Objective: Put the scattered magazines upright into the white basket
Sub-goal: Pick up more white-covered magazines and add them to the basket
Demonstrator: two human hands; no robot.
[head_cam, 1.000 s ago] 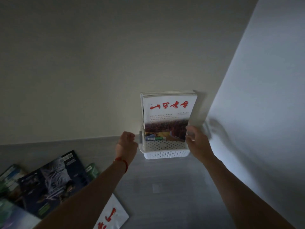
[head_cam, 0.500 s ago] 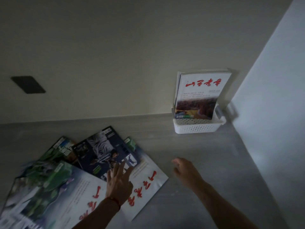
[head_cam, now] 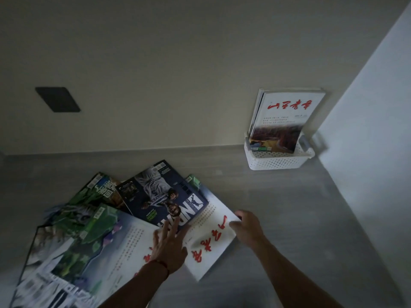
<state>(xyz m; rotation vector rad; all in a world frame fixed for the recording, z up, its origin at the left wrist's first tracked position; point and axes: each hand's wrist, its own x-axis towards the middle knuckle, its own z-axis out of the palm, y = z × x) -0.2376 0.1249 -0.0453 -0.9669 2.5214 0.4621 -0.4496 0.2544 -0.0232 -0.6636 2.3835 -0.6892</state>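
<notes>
the white basket (head_cam: 278, 161) stands on the grey surface (head_cam: 289, 218) in the corner, against the wall, with several magazines (head_cam: 282, 121) upright inside it. well to the left of the basket, and nearer to the person, the scattered magazines (head_cam: 93, 230) lie flat and overlap each other. the left hand (head_cam: 170, 245) rests on them with its fingers straight and spread. the right hand (head_cam: 246, 225) pinches the right edge of the white magazine with red letters (head_cam: 213, 241).
</notes>
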